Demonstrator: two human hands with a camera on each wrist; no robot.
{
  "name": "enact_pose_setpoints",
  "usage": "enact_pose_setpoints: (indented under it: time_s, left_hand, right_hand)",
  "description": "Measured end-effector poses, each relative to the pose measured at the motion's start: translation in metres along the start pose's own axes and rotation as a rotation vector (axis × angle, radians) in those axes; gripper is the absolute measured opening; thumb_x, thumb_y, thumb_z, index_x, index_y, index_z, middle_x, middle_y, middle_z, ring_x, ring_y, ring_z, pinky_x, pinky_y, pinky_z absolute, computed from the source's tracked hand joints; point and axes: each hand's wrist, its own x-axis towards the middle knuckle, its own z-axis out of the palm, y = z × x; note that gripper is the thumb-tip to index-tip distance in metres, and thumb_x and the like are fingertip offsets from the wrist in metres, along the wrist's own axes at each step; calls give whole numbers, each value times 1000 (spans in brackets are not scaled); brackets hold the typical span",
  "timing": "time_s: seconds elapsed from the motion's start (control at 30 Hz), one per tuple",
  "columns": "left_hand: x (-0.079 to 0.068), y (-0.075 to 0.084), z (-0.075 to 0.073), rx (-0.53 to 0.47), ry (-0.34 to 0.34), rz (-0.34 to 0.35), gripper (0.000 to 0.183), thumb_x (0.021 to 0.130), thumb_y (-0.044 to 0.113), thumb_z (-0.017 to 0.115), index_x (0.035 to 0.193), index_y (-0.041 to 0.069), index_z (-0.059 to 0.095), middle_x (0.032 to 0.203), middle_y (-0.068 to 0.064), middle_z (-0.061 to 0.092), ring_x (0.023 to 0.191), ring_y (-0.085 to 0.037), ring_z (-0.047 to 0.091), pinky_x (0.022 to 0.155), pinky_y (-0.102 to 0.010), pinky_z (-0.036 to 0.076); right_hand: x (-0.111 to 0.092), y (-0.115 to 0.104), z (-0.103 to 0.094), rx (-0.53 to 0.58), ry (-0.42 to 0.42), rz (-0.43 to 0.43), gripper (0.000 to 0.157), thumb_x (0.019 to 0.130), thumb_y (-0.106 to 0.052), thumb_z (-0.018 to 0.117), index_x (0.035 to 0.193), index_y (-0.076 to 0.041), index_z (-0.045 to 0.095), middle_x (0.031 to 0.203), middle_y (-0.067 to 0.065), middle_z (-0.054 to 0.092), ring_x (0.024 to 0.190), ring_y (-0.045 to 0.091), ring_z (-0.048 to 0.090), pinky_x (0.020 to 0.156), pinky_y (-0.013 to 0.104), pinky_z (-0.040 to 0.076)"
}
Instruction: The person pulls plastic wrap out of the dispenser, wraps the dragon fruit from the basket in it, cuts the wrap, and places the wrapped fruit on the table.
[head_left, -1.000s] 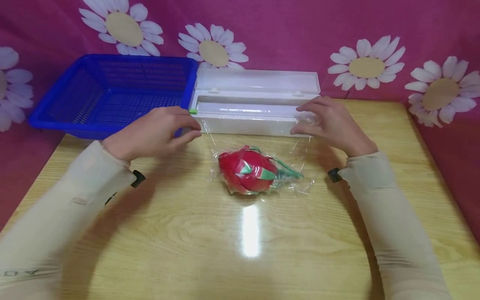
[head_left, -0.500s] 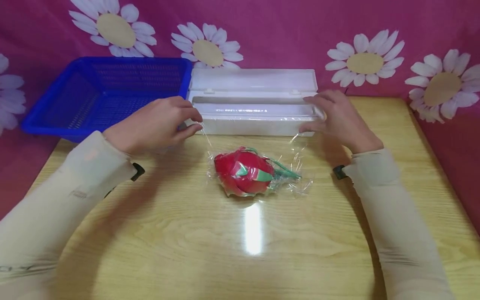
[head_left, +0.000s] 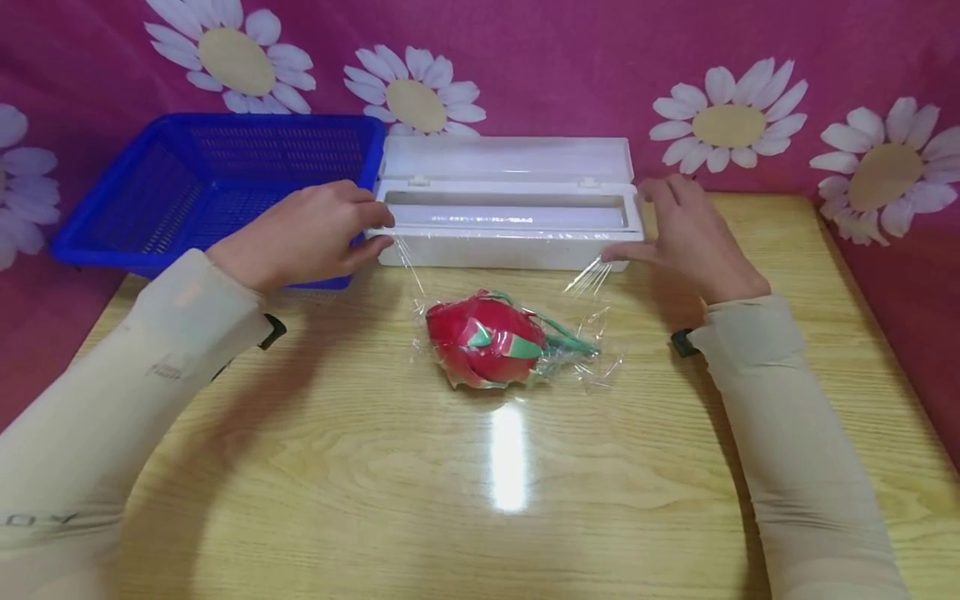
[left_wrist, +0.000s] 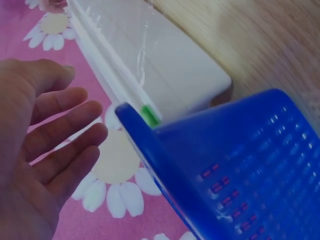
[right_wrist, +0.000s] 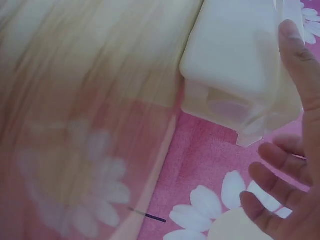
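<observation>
A red dragon fruit (head_left: 487, 337) with green scales lies on the table under clear cling film. The film (head_left: 588, 277) stretches from the fruit back to a white cling film dispenser (head_left: 510, 250), whose lid (head_left: 510, 160) stands raised and whose roll (head_left: 517, 218) shows inside. My left hand (head_left: 303, 233) hovers at the dispenser's left end, thumb and fingers apart in the left wrist view, near the green slider (left_wrist: 151, 115). At the right end is my right hand (head_left: 693, 237), fingers loosely spread and the thumb (right_wrist: 300, 55) right at the dispenser's edge.
A blue perforated basket (head_left: 82, 237) stands at the back left, against the dispenser's left end. Behind the wooden table (head_left: 420, 500) hangs a pink cloth (head_left: 555, 67) with white daisies.
My right hand has shifted outward along the dispenser to its right end. My left hand has moved slightly up and left. The film's strands look more gathered at the right; the dragon fruit stays put.
</observation>
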Motion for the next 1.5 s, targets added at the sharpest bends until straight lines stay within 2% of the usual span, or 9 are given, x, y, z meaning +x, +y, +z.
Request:
enact_pose_setpoints:
  time_s: [0.17, 0.27, 0.5, 0.7, 0.83, 1.07, 1.27, 1.37, 1.5]
  left_hand:
    - [1, -6, 1, 58, -9, -11, 18, 96, 14, 68, 106, 0, 73, 97, -17, 75, 91, -35, 67, 84, -52, 59]
    - [2, -11, 2, 78, -24, -29, 18, 96, 13, 68, 105, -1, 72, 96, -18, 74, 91, -35, 66, 84, -53, 58]
    - [8, -19, 7, 92, -40, -32, 19, 97, 13, 66, 103, -5, 70, 95, -20, 70, 93, -37, 61, 89, -51, 54]
    - [18, -21, 13, 140, -74, 9, 22, 95, 13, 69, 106, -7, 70, 99, -23, 70, 96, -40, 59, 93, -49, 49]
    - [25, -20, 15, 166, -136, 1, 24, 93, 9, 69, 111, -7, 70, 106, -25, 72, 101, -42, 59, 96, -50, 47]
    - [32, -16, 16, 265, -184, -11, 21, 97, -2, 56, 109, -12, 69, 102, -28, 74, 89, -39, 57, 87, -48, 45]
    - [37, -12, 16, 369, -187, 36, 11, 90, -7, 61, 96, -11, 70, 92, -26, 76, 86, -39, 61, 86, -47, 50]
    - [40, -11, 16, 377, -197, 41, 9, 89, -9, 63, 94, -10, 71, 90, -25, 76, 85, -38, 64, 85, -47, 52]
    - [44, -9, 16, 389, -222, 41, 12, 90, -11, 63, 91, -8, 74, 88, -24, 77, 87, -39, 66, 86, -48, 55]
  right_hand:
    - [1, 0, 1, -165, -29, -41, 89, 84, -62, 77, 132, 10, 58, 112, 28, 64, 105, 44, 56, 96, 58, 47]
    - [0, 0, 2, -205, -37, -85, 80, 88, -63, 71, 123, 8, 62, 99, 24, 65, 97, 42, 60, 92, 57, 50]
    - [-4, -1, 4, -156, -137, -77, 78, 97, -58, 63, 136, 8, 49, 114, 28, 60, 112, 47, 55, 103, 62, 47]
    - [-4, 1, 7, -207, -155, -55, 70, 99, -59, 60, 111, 10, 51, 92, 21, 53, 91, 38, 48, 80, 51, 46]
    - [-5, 2, 8, -187, -167, -28, 72, 99, -63, 57, 109, 8, 50, 91, 20, 52, 89, 37, 47, 76, 48, 43]
    - [-5, 1, 7, -153, -197, -9, 73, 100, -64, 52, 116, 7, 49, 96, 20, 53, 91, 36, 46, 80, 48, 41]
    - [-8, 0, 7, -142, -203, -17, 72, 102, -64, 48, 119, 6, 49, 103, 21, 54, 95, 37, 46, 87, 51, 40]
    - [-8, 1, 8, -142, -203, -16, 72, 101, -63, 50, 119, 6, 49, 102, 21, 54, 94, 36, 47, 86, 50, 40]
    - [-7, 2, 8, -121, -203, -18, 74, 100, -63, 51, 129, 5, 47, 107, 21, 55, 96, 37, 48, 89, 52, 41]
